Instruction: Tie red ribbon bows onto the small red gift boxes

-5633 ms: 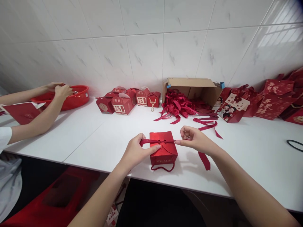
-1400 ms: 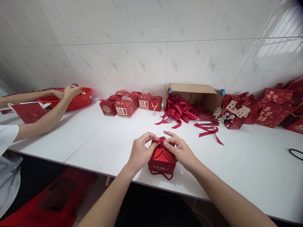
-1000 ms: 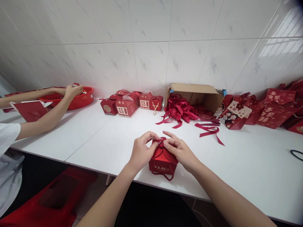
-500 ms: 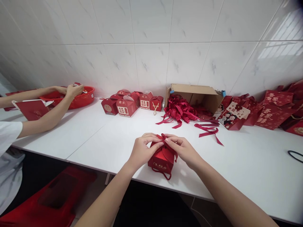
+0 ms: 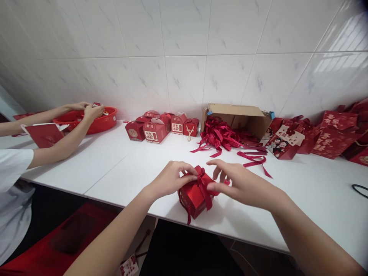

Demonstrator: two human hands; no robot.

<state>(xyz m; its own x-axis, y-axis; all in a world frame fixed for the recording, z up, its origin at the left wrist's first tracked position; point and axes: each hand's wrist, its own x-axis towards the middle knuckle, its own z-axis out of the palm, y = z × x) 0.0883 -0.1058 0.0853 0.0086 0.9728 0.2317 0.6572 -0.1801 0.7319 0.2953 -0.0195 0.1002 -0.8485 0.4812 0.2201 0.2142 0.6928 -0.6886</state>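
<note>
Between the left hand (image 5: pixel 169 179) and the right hand (image 5: pixel 241 184) sits a glossy red gift box (image 5: pixel 193 193), bound by a deeper crimson ribbon (image 5: pixel 204 184), on a plain white counter (image 5: pixel 301 199). Beyond the right hand, a heap of dark red ribbons (image 5: pixel 220 134) spills from a tan cardboard box (image 5: pixel 253 119) with blue tape at its corners. Beyond the left hand, small red boxes (image 5: pixel 155 128) carry white panels with red characters. Far off to the left hand's side, a bright red basin (image 5: pixel 100 122). To the right hand's far side, red bags (image 5: pixel 330 136) with gold lettering. The wall (image 5: pixel 184 46) is white tile, grey-veined.

Bright even light, tile glare, curved edges
</note>
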